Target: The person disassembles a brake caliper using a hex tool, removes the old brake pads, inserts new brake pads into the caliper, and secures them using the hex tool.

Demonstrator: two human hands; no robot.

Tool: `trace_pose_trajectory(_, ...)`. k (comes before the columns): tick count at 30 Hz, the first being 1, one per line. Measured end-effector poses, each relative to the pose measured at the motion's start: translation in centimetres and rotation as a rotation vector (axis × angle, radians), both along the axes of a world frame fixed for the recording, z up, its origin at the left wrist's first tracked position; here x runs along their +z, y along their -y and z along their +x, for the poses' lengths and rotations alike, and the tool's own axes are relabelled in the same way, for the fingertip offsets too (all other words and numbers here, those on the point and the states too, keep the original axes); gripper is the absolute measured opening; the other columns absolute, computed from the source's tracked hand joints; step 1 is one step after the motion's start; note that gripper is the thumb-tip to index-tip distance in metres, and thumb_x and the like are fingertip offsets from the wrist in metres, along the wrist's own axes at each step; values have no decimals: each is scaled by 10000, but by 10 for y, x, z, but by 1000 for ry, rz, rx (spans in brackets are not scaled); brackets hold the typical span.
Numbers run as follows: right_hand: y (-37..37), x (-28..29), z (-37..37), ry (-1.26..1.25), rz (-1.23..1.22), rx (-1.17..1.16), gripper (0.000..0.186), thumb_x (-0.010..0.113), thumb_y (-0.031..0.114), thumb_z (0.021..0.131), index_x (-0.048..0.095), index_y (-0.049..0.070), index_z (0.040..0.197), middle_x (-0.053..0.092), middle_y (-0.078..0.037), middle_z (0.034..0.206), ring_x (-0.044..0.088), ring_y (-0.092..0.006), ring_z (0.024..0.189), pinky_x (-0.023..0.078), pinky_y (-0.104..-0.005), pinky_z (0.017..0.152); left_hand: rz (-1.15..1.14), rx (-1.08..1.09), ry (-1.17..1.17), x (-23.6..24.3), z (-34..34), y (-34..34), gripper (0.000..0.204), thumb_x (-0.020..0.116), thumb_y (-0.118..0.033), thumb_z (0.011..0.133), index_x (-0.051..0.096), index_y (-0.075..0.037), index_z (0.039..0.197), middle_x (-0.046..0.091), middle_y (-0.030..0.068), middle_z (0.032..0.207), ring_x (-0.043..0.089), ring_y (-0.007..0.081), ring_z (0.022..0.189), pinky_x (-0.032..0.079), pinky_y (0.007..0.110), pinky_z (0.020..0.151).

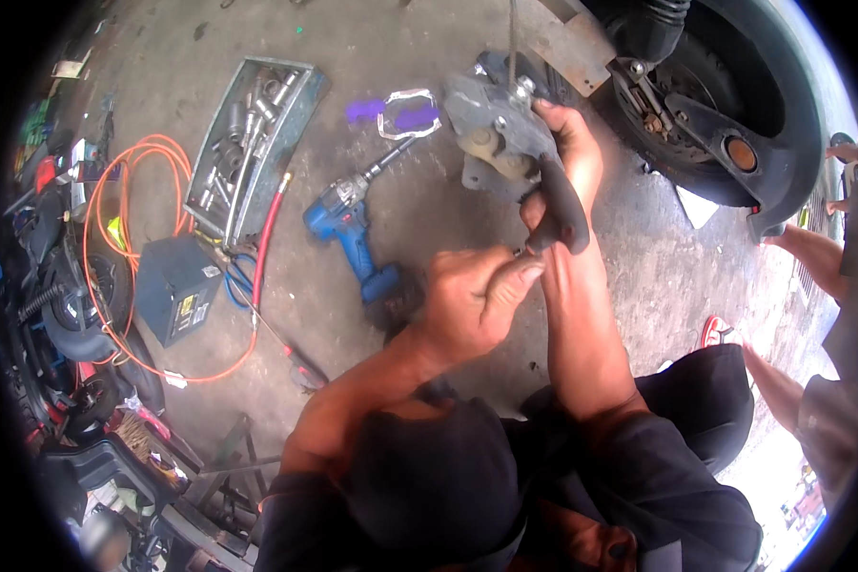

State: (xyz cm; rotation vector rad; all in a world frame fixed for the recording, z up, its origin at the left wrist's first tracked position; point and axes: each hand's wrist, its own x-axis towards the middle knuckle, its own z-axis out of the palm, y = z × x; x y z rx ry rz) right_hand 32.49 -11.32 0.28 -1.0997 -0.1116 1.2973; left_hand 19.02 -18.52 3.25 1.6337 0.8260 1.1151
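Note:
My right hand [572, 143] grips a dark metal brake caliper [491, 119] from behind and the side, its thumb near the fitting where a line runs upward. A dark curved piece [562, 205] extends from the caliper down across my right wrist. My left hand [472, 296] is pinched at the lower end of that piece, on something small that I cannot make out. Below the caliper, a blue cordless impact wrench [353, 248] with a socket extension lies on the floor, beside a purple-and-silver item [400, 112].
A motorbike wheel [705, 105] stands upper right. At left are a metal socket tray [305, 95], coiled orange hose [100, 181], a dark box [172, 286] and parked motorbikes [76, 305]. Other people's legs [772, 377] show at the right edge.

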Motion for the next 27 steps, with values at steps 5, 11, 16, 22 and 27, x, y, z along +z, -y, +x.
trace_pose_trajectory(5, -3, -1, -6, -11, 69, -24, 299, 616, 252, 804, 643, -7, 951, 611, -57, 956, 538, -166, 908, 395, -278, 824, 45, 37, 6, -3, 3, 4, 171, 557, -95, 883, 592, 40, 784, 481, 106, 545, 499, 258, 447, 362, 343, 456)
trace_pose_trajectory(11, 0, 15, -12, 18, 43, -33, 298, 624, 247, 813, 643, -10, 964, 616, -57, 946, 546, -164, 899, 406, -276, 815, 125, 66, 51, -6, 8, 4, 205, 606, -81, 868, 567, -1, 684, 530, 131, 569, 532, 299, 471, 397, 377, 450)
trace_pose_trajectory(16, -3, 12, -12, 35, 48, -16, 289, 620, 254, 815, 640, -5, 943, 619, -59, 933, 550, -158, 878, 413, -278, 793, 103, 85, 123, -7, 15, 7, 206, 602, -77, 868, 558, -4, 680, 521, 129, 560, 539, 294, 472, 400, 377, 445)
trace_pose_trajectory(22, -4, 18, -23, -37, 61, -29, 294, 598, 269, 825, 637, -7, 919, 615, -63, 907, 545, -158, 849, 414, -269, 768, 113, 168, 166, -7, 25, 9, 220, 563, -97, 890, 558, 16, 702, 504, 131, 552, 522, 281, 456, 379, 369, 445)
trace_pose_trajectory(27, -16, 4, -40, 201, 82, -111, 334, 584, 248, 814, 655, -53, 940, 618, -84, 911, 535, -185, 850, 409, -272, 806, 38, 206, 118, -8, 10, 6, 189, 563, -82, 901, 590, 25, 748, 538, 128, 583, 529, 245, 460, 379, 348, 443)
